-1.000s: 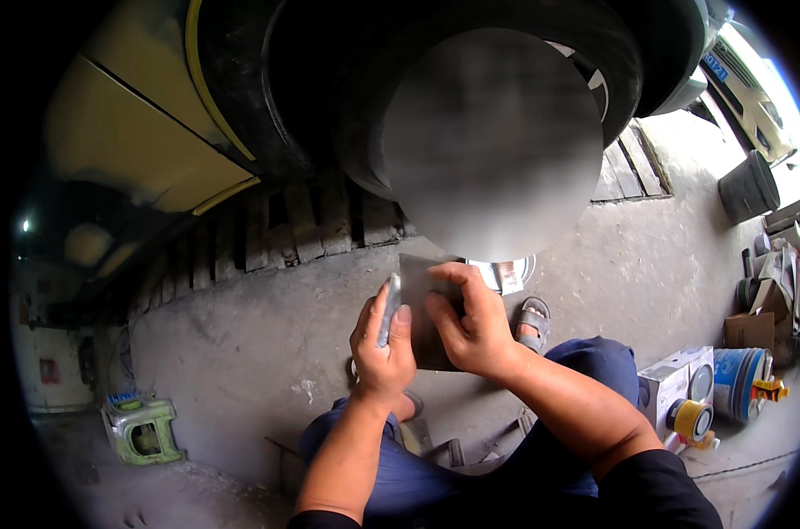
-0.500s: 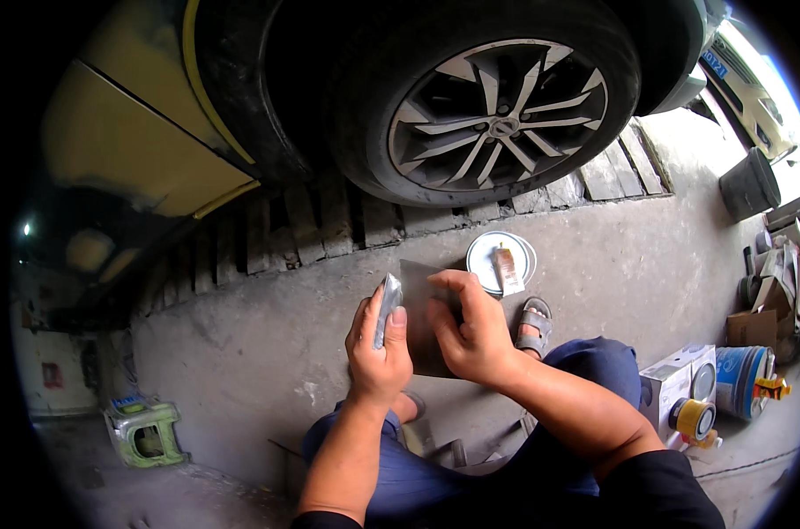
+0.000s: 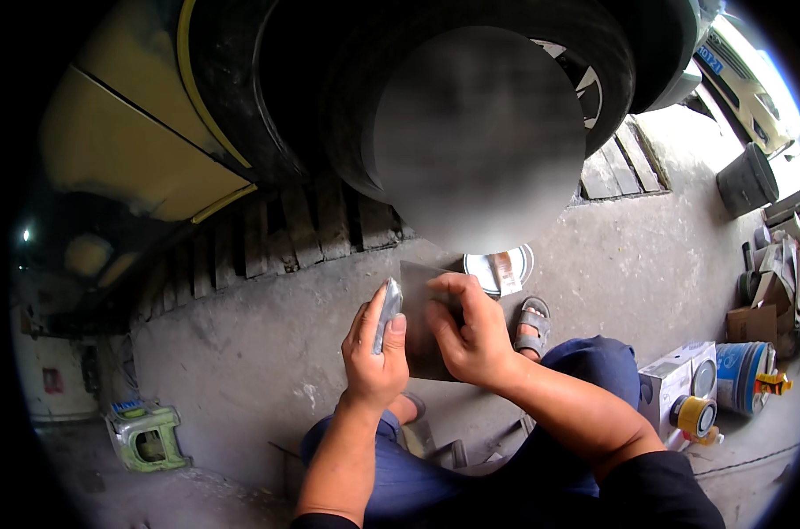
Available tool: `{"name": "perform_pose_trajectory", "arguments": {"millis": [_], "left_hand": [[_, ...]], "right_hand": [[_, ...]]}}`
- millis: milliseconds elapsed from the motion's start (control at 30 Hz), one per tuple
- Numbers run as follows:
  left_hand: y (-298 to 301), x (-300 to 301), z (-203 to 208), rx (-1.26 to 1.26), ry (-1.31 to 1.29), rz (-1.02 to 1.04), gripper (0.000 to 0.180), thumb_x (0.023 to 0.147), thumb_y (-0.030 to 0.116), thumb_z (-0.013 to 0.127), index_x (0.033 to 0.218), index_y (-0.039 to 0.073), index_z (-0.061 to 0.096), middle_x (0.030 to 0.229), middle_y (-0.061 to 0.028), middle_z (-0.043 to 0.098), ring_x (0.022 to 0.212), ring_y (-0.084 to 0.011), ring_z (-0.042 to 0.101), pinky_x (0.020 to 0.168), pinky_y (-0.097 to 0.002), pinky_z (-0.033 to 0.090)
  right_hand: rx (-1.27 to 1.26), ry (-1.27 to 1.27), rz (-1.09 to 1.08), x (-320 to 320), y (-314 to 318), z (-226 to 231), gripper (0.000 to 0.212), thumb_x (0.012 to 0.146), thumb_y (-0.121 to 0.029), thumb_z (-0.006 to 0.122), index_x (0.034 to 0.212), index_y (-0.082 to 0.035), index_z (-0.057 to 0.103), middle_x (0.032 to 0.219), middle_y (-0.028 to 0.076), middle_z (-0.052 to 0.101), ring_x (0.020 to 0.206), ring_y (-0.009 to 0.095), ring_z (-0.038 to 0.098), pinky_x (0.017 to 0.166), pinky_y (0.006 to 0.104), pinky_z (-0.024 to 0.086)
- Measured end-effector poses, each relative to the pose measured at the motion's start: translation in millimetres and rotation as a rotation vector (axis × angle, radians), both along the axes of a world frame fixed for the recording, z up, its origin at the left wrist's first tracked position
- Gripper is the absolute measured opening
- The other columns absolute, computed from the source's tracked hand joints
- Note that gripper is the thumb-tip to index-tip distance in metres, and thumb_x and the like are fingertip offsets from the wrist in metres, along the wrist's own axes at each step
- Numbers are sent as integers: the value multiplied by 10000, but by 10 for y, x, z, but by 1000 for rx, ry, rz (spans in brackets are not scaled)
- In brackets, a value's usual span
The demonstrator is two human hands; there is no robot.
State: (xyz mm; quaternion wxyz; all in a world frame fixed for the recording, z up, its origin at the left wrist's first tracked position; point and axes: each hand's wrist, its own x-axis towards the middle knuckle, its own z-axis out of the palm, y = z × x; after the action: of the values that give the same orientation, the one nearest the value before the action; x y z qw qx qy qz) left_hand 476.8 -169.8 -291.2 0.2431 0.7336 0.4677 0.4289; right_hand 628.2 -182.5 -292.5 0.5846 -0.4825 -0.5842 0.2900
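My left hand [image 3: 372, 363] is closed on a thin grey slab [image 3: 386, 316], held upright and seen nearly edge-on, between fingers and thumb. Just right of it, a dark, thin rectangular sheet [image 3: 425, 351] stands in front of me. My right hand [image 3: 478, 333] grips that sheet with bent fingers and thumb over its right side; whether it is sandpaper or a metal plate I cannot tell. The slab and the sheet are close together. Beyond my right hand, a round white-lidded can [image 3: 479, 267] stands on the floor with a brown-and-white packet or tube [image 3: 504, 271] on top.
Ahead is a car tyre [image 3: 613, 106], its wheel mostly covered by a blurred patch. A patchy tan car panel [image 3: 144, 132] is at the left. Around me are a green stool [image 3: 149, 436], a white box [image 3: 678, 383], a blue bucket [image 3: 740, 375] and a black bin [image 3: 747, 181].
My hands keep nearly the same pose, with the slab and the sheet still held. A round blurred patch now covers most of the wheel and the far edge of the can lid.
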Motion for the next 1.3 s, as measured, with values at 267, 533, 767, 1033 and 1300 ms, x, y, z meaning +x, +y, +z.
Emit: {"name": "perform_pose_trajectory", "arguments": {"millis": [267, 533, 767, 1033, 1300], "left_hand": [[-4, -24, 24, -57, 30, -95, 356, 907, 72, 569, 1245, -35, 537, 1033, -213, 632, 907, -364, 640, 799, -378, 508], [-7, -25, -60, -53, 65, -103, 341, 909, 95, 576, 1218, -47, 550, 1058, -229, 635, 942, -389, 633, 812, -393, 506], [-75, 25, -67, -50, -11, 8, 349, 889, 52, 577, 1224, -40, 550, 1035, -222, 638, 913, -386, 639, 792, -386, 511], [-19, 14, -50, -47, 62, -102, 325, 901, 58, 571, 1215, -20, 564, 1009, -203, 639, 890, -355, 644, 779, -376, 511], [-11, 2, -58, -30, 49, -31, 288, 918, 79, 559, 1183, -35, 575, 1035, -201, 648, 919, -332, 649, 807, -372, 505]], "right_hand": [[43, -38, -15, 135, 154, 11, 279, 810, 39, 573, 1084, 15, 525, 941, 193, 605, 820, 353, 631, 708, 353, 502], [110, -39, -80, 76, 158, 14, 279, 800, 52, 583, 1071, 17, 528, 930, 181, 605, 767, 334, 633, 674, 341, 503], [51, -9, -26, 133, 145, 13, 279, 804, 53, 563, 1078, 11, 532, 919, 187, 605, 773, 339, 635, 672, 356, 504], [35, -74, -72, 201, 218, 43, 253, 811, 42, 566, 1061, 10, 543, 938, 200, 612, 829, 356, 638, 706, 344, 505], [20, 11, -18, 71, 122, -76, 265, 813, 51, 575, 1073, 14, 538, 959, 175, 604, 847, 296, 621, 758, 318, 487]]}}
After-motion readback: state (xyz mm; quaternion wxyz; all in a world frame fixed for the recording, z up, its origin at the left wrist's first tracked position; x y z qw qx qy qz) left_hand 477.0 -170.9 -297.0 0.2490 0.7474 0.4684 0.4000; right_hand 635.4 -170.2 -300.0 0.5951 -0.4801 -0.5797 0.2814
